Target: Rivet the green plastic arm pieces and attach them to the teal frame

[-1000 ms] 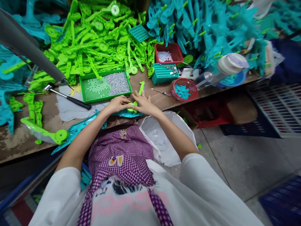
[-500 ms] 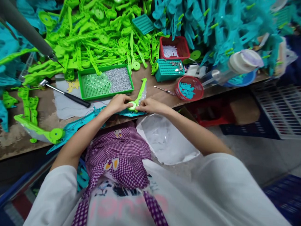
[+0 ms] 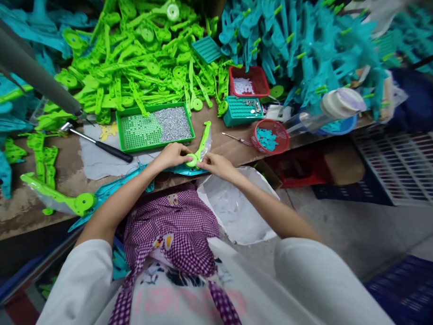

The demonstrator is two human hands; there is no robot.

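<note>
At the near edge of a cluttered bench (image 3: 19, 207), the left hand (image 3: 172, 155) and right hand (image 3: 216, 165) both pinch the round end of a green plastic arm (image 3: 199, 150), apparently resting on a teal piece (image 3: 180, 170), just in front of a green tray (image 3: 155, 126) of small silver parts.

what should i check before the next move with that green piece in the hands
1. Both hands on the green piece: ok, left hand and right hand pinch its round end.
2. Piece seated on the teal part beneath: cannot tell, fingers hide the joint.
3. Screw tray close by: ok, just beyond the left hand.
4. Hammer apart from the hands: ok, lies to the left.
5. Small tool near the red basket: ok, untouched.
</note>
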